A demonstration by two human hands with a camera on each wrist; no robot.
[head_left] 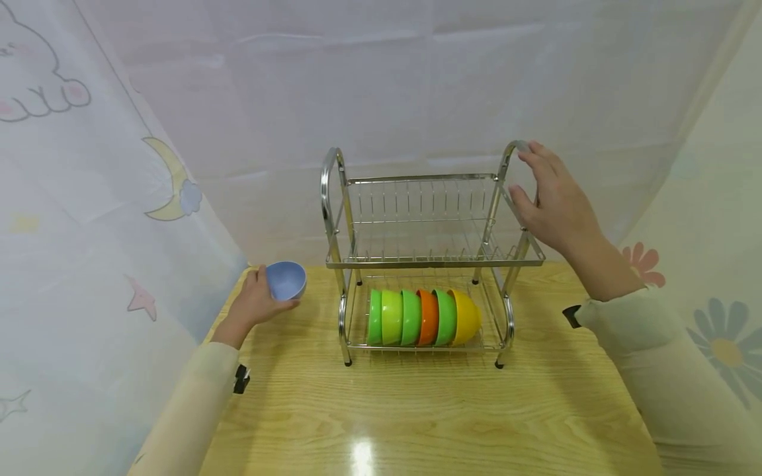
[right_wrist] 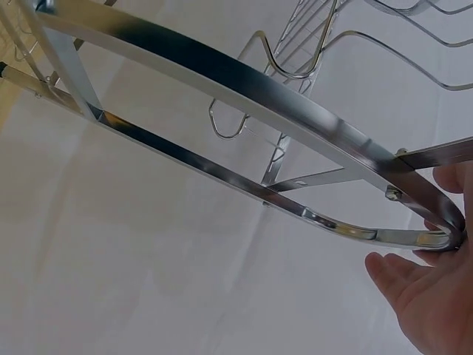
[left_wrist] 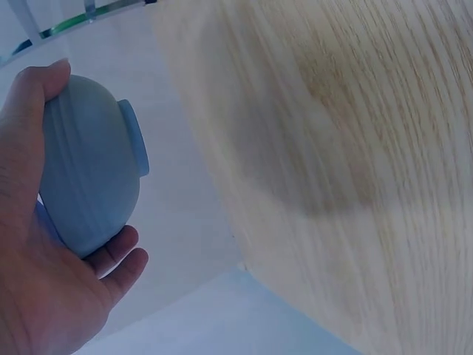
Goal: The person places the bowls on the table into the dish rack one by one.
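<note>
A small blue bowl (head_left: 288, 280) is held at its side by my left hand (head_left: 257, 301), left of the rack. The left wrist view shows the bowl (left_wrist: 92, 166) tilted, its foot turned away from the palm, with the thumb and fingers of the left hand (left_wrist: 55, 281) around it. My right hand (head_left: 557, 201) rests at the top right bend of the two-tier metal dish rack (head_left: 434, 263), fingers extended and thumb apart. In the right wrist view, the rack's curved side bar (right_wrist: 244, 78) meets the right hand (right_wrist: 436, 296); part of that contact is hidden.
Several nested bowls stand on edge in the lower tier: green ones (head_left: 411, 317), an orange one (head_left: 427, 317) and a yellow one (head_left: 467, 318). The rack stands on a wooden table (head_left: 428, 410). Printed cloth (head_left: 381, 86) hangs behind and at both sides.
</note>
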